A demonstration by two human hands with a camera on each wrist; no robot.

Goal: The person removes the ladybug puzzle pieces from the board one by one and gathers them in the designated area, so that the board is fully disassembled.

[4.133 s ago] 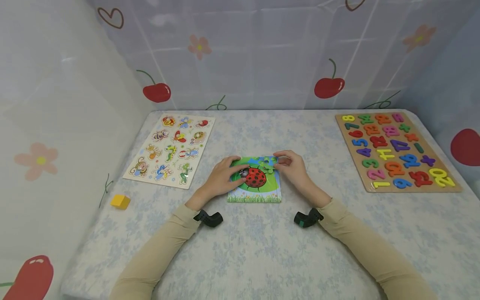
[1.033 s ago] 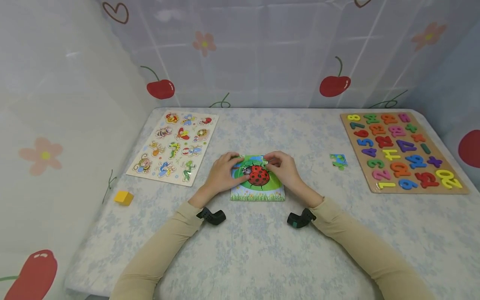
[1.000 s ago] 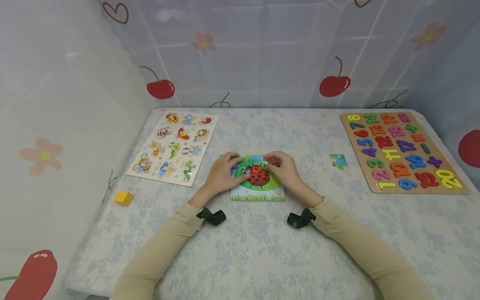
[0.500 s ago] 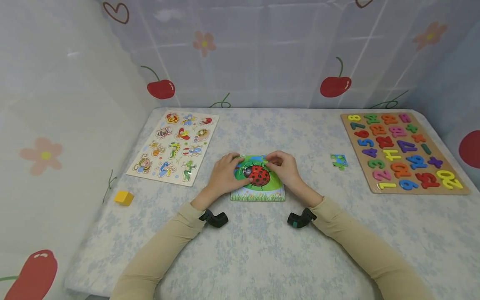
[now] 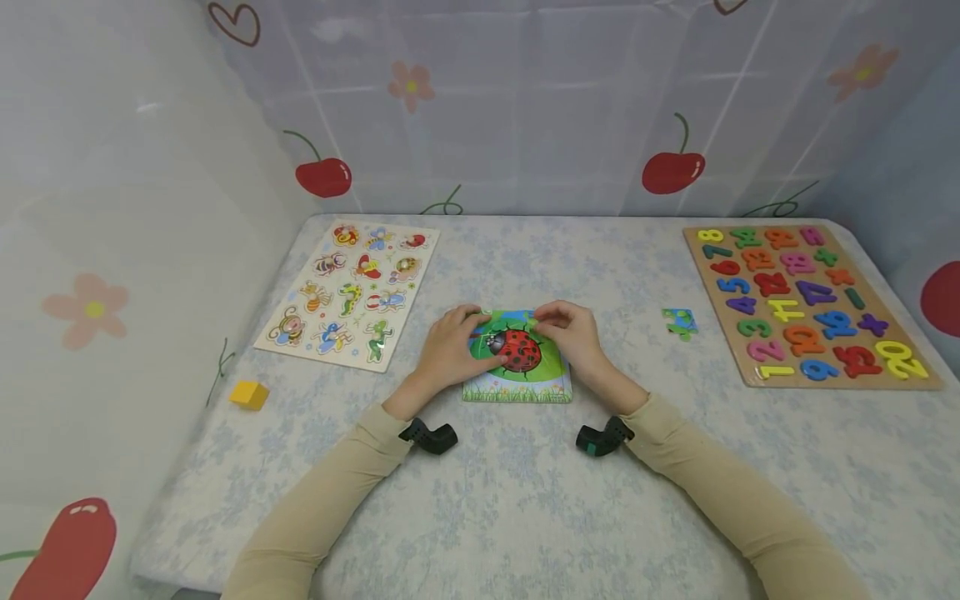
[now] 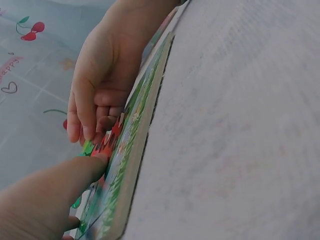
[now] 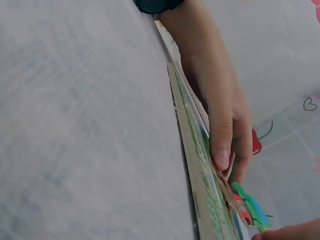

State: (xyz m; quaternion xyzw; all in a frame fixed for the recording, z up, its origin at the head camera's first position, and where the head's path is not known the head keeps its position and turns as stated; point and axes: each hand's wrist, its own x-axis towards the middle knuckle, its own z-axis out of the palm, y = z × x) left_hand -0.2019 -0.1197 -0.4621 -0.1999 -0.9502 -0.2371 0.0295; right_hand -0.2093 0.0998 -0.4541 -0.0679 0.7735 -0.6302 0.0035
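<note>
A square ladybug puzzle lies flat in front of the person. The left hand spreads over its left side, thumb touching the ladybug and fingertips at the back left edge. At the back right, the right hand pinches a green and blue puzzle piece; in the right wrist view this piece stands tilted above the board. In the left wrist view the left thumb presses on the red part. The fingers hide part of the board's back edge.
A loose puzzle piece lies right of the board. Further right is a number board, at the back left an insect board, and at the left a yellow block. A patterned curtain stands behind the table.
Since the oldest frame, a loose piece has come to lie at the right. Lately the left hand has shifted slightly right, its thumb further over the ladybug; the right hand has barely moved.
</note>
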